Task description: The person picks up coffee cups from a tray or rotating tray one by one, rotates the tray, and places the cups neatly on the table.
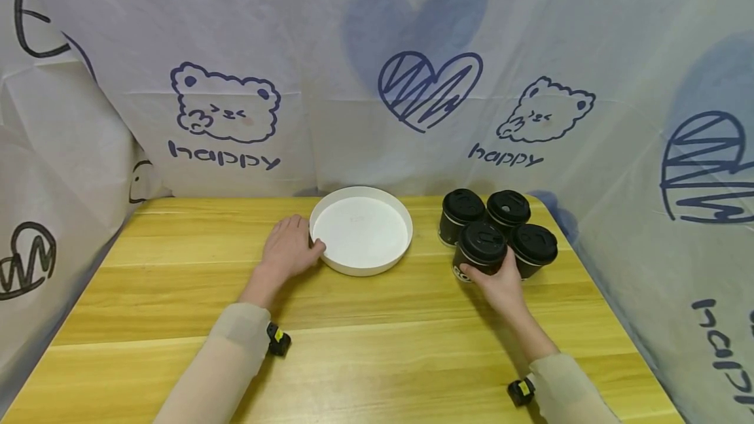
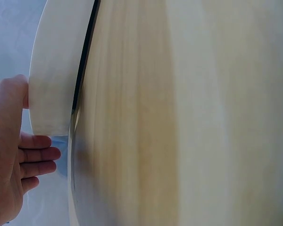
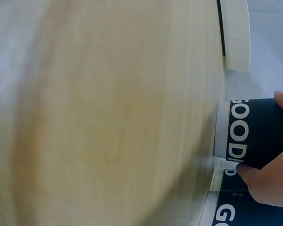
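Note:
My left hand (image 1: 291,250) is at the left side of a round white tray (image 1: 360,231), its thumb over the low rim and its fingers along the outside. In the left wrist view, the thumb and index finger pinch the end of the tray's wall (image 2: 59,70); the other fingers extend beside it. With the thumb on one side and the fingers on the other, my right hand (image 1: 501,280) grips a black lidded paper coffee cup (image 1: 482,244). This cup stands upright at the front of a cluster, and white lettering shows on its side (image 3: 257,129).
Three more black lidded cups stand close behind and beside the gripped one: back left (image 1: 462,211), back right (image 1: 508,207) and right (image 1: 535,246). Everything is on a wooden table (image 1: 377,352). A printed white cloth (image 1: 330,84) hangs along its back and sides.

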`<state>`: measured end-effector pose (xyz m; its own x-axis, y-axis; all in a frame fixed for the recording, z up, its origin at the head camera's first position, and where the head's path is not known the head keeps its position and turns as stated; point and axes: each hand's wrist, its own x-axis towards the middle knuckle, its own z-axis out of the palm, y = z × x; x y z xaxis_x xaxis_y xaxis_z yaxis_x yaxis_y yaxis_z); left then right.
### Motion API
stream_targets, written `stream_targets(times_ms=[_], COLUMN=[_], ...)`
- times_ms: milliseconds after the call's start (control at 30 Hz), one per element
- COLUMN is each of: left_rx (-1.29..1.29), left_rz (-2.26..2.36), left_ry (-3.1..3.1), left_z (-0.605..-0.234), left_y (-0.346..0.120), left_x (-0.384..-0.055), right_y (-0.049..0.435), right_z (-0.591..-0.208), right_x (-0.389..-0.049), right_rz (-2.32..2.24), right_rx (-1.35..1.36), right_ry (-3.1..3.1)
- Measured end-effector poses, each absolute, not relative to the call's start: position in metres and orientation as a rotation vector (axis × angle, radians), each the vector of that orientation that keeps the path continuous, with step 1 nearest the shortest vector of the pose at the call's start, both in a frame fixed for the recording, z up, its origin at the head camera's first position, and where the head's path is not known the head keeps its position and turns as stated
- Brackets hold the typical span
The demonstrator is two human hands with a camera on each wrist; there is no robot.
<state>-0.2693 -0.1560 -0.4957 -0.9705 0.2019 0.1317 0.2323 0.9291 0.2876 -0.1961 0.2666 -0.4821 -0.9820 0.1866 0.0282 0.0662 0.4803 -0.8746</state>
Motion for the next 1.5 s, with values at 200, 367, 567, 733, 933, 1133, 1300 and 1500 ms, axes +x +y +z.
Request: stream_targets(times_ms=[200,367,567,733,933,1133,1300,1500], left_rx=[-0.336,-0.331,-0.324,-0.324,-0.327,-0.32,-0.313,-0.271], left_rz=[-0.475,-0.484,-0.479,-0.49,-0.49,-0.478,-0.469,-0.498], left_ry=[-2.985,-2.989,-2.992,-2.995,-2.999,-3.003,-3.009,-2.997], left_z=[-0.495,-0.494,-0.495,-0.494,-0.493,-0.492,-0.491,-0.481], left_y=[-0.155,-0.154,-0.155,-0.155,-0.155,-0.157,-0.157,-0.159], left_x=[-0.269,-0.268,-0.268,-0.267,-0.267,-0.266,-0.265,-0.255], right_y=[0.268,0.268,0.269,0.27,0.271,0.275,0.273,0.262], right_z=[-0.483,-0.481,-0.478,-0.471,-0.463,-0.457,-0.442,-0.424], right_x=[-0.196,-0.194,-0.19,-0.183,-0.17,-0.153,-0.134,-0.124], right_rz=[1.521,1.511,1.559,1.64,1.709,1.644,1.552,1.417], right_rx=[-0.21,-0.214,-0.188,-0.169,-0.164,-0.167,-0.207,-0.118], right_ry=[-2.583,-2.602,-2.603,-2.571,-2.536,-2.552,-2.503,-2.391])
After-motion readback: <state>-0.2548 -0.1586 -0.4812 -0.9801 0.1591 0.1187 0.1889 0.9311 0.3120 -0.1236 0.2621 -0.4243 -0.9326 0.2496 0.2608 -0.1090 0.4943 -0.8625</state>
